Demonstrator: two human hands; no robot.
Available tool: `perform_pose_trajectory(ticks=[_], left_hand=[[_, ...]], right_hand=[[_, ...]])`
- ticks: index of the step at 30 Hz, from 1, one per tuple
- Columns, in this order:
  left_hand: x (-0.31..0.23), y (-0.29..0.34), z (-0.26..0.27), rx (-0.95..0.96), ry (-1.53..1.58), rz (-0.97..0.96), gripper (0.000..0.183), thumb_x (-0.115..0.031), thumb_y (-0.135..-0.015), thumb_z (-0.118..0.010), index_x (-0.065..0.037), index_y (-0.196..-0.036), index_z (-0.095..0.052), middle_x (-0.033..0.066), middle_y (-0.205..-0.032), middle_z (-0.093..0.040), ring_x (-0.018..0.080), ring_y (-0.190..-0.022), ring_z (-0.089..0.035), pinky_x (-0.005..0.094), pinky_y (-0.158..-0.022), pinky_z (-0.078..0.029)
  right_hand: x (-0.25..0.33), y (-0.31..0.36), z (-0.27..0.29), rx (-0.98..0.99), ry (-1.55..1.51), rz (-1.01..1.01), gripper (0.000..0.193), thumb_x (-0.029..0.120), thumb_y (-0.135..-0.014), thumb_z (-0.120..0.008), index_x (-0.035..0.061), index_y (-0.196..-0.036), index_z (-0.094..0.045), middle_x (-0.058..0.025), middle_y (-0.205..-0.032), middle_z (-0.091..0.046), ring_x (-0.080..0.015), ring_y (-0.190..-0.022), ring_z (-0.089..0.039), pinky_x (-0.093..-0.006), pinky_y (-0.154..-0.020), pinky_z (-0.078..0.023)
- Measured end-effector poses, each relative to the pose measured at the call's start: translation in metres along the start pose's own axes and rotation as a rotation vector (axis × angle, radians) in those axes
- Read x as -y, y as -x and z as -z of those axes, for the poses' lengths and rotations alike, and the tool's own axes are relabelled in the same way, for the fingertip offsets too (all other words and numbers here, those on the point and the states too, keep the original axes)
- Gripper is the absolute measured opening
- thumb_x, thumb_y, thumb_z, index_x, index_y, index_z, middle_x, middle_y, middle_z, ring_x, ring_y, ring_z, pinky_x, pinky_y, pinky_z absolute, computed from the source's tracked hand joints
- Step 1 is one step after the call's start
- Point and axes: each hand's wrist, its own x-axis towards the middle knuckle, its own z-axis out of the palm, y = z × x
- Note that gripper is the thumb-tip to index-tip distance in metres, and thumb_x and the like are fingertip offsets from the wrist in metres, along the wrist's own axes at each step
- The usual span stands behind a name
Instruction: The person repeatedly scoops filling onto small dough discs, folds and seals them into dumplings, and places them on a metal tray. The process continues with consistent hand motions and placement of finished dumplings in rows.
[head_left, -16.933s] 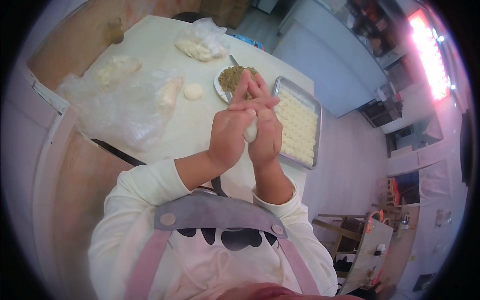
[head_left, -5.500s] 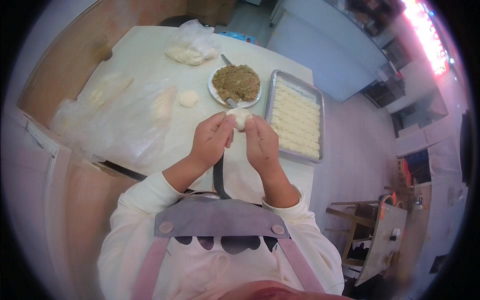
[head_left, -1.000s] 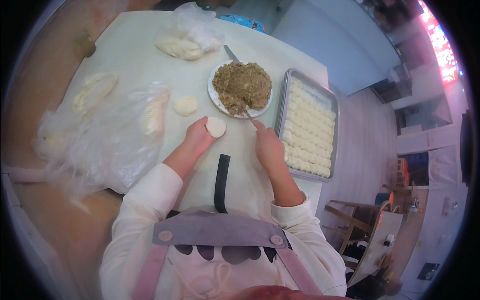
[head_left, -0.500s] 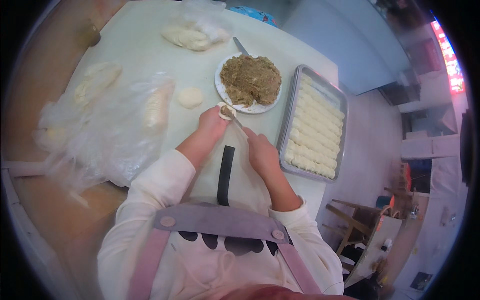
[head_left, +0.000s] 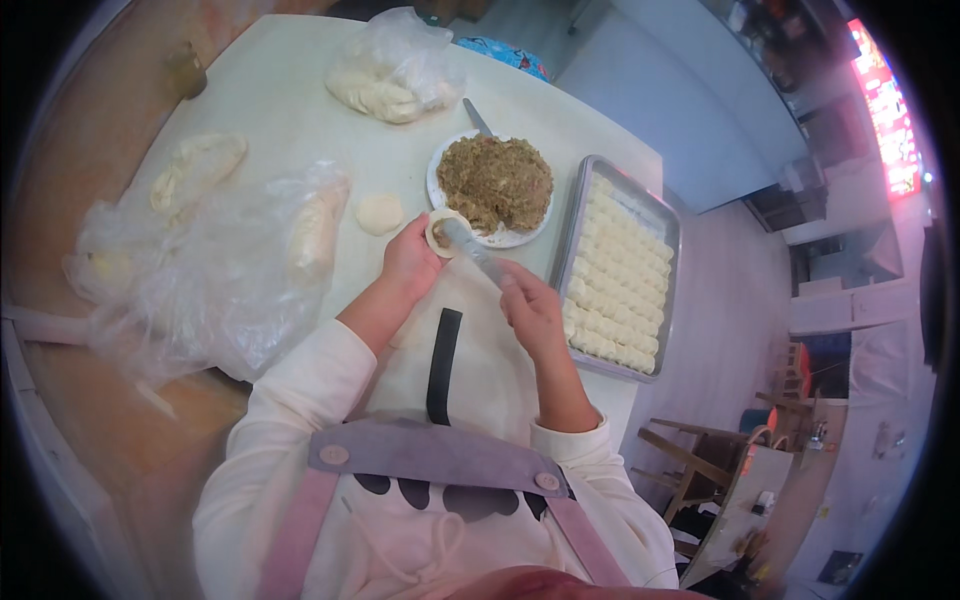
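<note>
In my left hand (head_left: 408,262) rests a small round dough wrapper (head_left: 449,213), cupped at the fingers, with some brown filling on it. My right hand (head_left: 531,305) grips a flat metal spatula (head_left: 476,256), whose tip presses into the wrapper. Just beyond the hands stands a white plate (head_left: 432,187) heaped with brownish-green minced filling (head_left: 495,180). A second wrapper (head_left: 380,214) lies flat on the table, left of the plate.
Right of the plate, a metal tray (head_left: 572,215) holds rows of pale filled dumplings (head_left: 618,275). Clear plastic bags with dough (head_left: 215,270) cover the table's left side. Another bag of dough (head_left: 390,85) sits at the back. A grey handle (head_left: 477,117) leans on the plate.
The spatula has turned, showing its broad face instead of a thin edge, with its tip still at the wrapper. The whole view has shifted slightly.
</note>
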Motion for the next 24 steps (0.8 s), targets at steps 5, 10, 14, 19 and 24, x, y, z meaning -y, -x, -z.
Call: perform_pose_trajectory(ticks=[5,10,14,19,24], left_hand=[[0.001,-0.006,0.007,-0.043,0.088,-0.055,0.034,-0.022,-0.101,-0.038,0.003,-0.124,-0.045,0.0140,-0.123,-0.056,0.0264,-0.113,-0.056,0.0422,-0.097,-0.046],[-0.010,0.005,-0.001,0.030,-0.079,-0.035,0.034,-0.022,-0.101,-0.039,0.002,-0.124,-0.046,0.0144,-0.124,-0.056,0.0261,-0.114,-0.056,0.0419,-0.094,-0.049],[-0.008,0.042,-0.033,0.122,-0.196,-0.004,0.033,-0.017,-0.101,-0.038,0.004,-0.125,-0.045,0.0146,-0.125,-0.054,0.0248,-0.115,-0.055,0.0399,-0.098,-0.046],[-0.019,0.069,-0.038,0.285,-0.155,-0.001,0.030,-0.012,-0.100,-0.039,0.003,-0.124,-0.047,0.0140,-0.121,-0.055,0.0230,-0.112,-0.056,0.0371,-0.099,-0.045],[-0.017,0.100,-0.048,0.445,-0.266,0.029,0.028,-0.012,-0.099,-0.042,0.002,-0.123,-0.048,0.0126,-0.118,-0.057,0.0217,-0.108,-0.057,0.0368,-0.096,-0.046]], right_hand=[[-0.003,0.001,-0.003,-0.022,0.138,0.034,0.032,0.016,-0.097,-0.050,0.0061,-0.125,-0.058,-0.0008,-0.067,-0.054,-0.0097,-0.063,-0.052,-0.0256,-0.060,-0.043],[-0.021,-0.012,-0.005,-0.107,0.714,0.137,0.033,0.014,-0.093,-0.053,0.0049,-0.125,-0.056,-0.0163,-0.094,-0.059,-0.0275,-0.086,-0.060,-0.0357,-0.075,-0.047],[-0.033,-0.034,-0.013,-0.129,0.791,0.267,0.039,0.010,-0.086,-0.062,0.0063,-0.124,-0.056,-0.0163,-0.099,-0.055,-0.0326,-0.091,-0.056,-0.0388,-0.079,-0.047],[0.022,-0.008,-0.021,-0.363,0.428,0.856,0.038,0.004,-0.075,-0.073,0.0110,-0.110,-0.063,-0.0116,-0.094,-0.053,-0.0295,-0.088,-0.053,-0.0387,-0.078,-0.045],[0.051,0.014,-0.004,-0.325,0.591,1.172,0.024,0.005,-0.072,-0.076,0.0103,-0.093,-0.067,-0.0082,-0.092,-0.053,-0.0268,-0.088,-0.052,-0.0362,-0.075,-0.043]])
